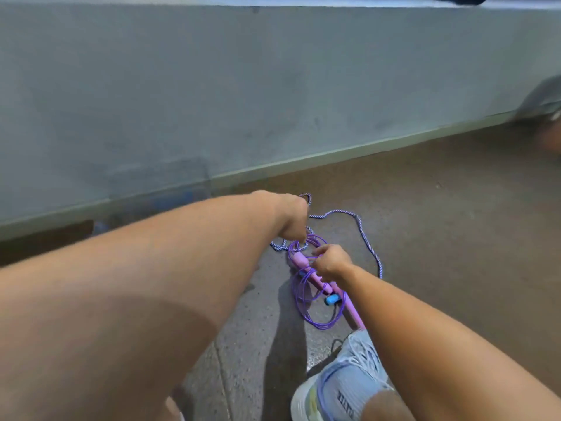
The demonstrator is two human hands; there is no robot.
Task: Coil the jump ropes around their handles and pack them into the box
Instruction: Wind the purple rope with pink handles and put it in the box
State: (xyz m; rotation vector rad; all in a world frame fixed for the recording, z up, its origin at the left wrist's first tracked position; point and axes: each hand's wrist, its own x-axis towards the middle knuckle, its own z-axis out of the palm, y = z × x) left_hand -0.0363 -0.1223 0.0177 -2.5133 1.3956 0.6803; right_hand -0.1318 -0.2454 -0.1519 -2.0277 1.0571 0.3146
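Observation:
A purple jump rope (306, 311) lies in loose loops on the floor, with its pink-purple handles (303, 264) running through the loops. A small blue piece (331, 299) sits by the handles. My right hand (331, 262) grips the handles near their middle. My left hand (291, 217) reaches down with curled fingers and pinches the purple cord at the top of the handles. A second rope (362, 235), braided purple and white, trails in a wide curve on the floor behind both hands. No box is in view.
A grey-green wall (273, 86) with a pale base strip runs across close behind the ropes. My light blue shoe (343, 381) stands just below the rope loops. At the far right edge a blurred figure (546, 117) shows. The brown floor (455, 223) stretches right.

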